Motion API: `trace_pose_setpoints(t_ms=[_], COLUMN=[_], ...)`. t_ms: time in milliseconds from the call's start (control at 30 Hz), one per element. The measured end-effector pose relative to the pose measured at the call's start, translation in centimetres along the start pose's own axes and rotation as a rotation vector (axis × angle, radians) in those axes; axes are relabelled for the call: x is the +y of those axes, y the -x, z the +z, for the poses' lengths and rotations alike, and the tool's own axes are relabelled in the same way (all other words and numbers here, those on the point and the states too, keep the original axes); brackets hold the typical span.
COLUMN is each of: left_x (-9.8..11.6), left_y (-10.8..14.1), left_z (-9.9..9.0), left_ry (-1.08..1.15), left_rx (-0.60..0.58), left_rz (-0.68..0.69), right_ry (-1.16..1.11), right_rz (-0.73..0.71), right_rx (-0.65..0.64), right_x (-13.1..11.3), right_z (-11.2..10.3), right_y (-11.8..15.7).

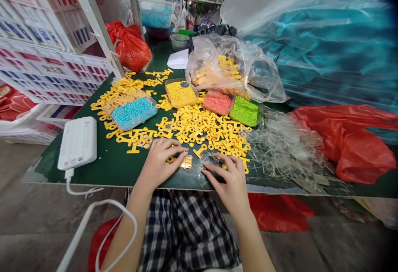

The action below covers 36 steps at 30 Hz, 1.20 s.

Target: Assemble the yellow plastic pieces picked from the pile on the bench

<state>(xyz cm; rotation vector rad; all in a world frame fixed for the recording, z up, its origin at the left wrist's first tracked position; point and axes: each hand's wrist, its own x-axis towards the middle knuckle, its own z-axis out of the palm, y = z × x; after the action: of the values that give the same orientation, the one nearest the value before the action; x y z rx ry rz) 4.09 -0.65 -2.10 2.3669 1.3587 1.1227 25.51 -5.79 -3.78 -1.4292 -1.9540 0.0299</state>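
The left hand (158, 164) and right hand (225, 178) have open fingers. The yellow piece (186, 162) by the table edge (102, 184) is nearer the left.

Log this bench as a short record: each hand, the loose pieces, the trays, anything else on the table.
Left hand: fingers beside a small stack of yellow pieces
Right hand: fingers resting on the green table, close to a yellow ring
Loose pieces: yellow plastic shapes, scattered across the table
Trays: blue beads, yellow beads, red beads, green beads
Other: white power bank, clear plastic bag, red plastic bag
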Motion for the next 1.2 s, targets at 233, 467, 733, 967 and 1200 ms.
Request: trace_pose_setpoints(t_ms=[233,467,733,967,1200], left_x=[-0.1,-0.4,-0.5,-0.4,-0.2], left_y=[0.0,0.2,0.2,0.1,0.0], left_z=[0.0,0.1,0.1,0.0,-0.4], left_ry=[0.001,0.002,0.007,0.008,0.007], left_rx=[-0.011,0.007,0.032,0.018,-0.079], left_rz=[-0.027,-0.081,-0.027,-0.023,-0.064], right_ry=[0.027,0.048,-0.219,-0.323,-0.320], right_rz=[-0.021,-0.072,-0.099,-0.114,-0.198], right_rx=[-0.030,-0.074,-0.170,-0.135,-0.125], right_x=[0.6,1.3,0.9,-0.4,-0.5], right_z=[0.2,-0.1,-1.6,0.5,1.6], right_y=[-0.3,-1.5,-5.3,-5.2,-4.4])
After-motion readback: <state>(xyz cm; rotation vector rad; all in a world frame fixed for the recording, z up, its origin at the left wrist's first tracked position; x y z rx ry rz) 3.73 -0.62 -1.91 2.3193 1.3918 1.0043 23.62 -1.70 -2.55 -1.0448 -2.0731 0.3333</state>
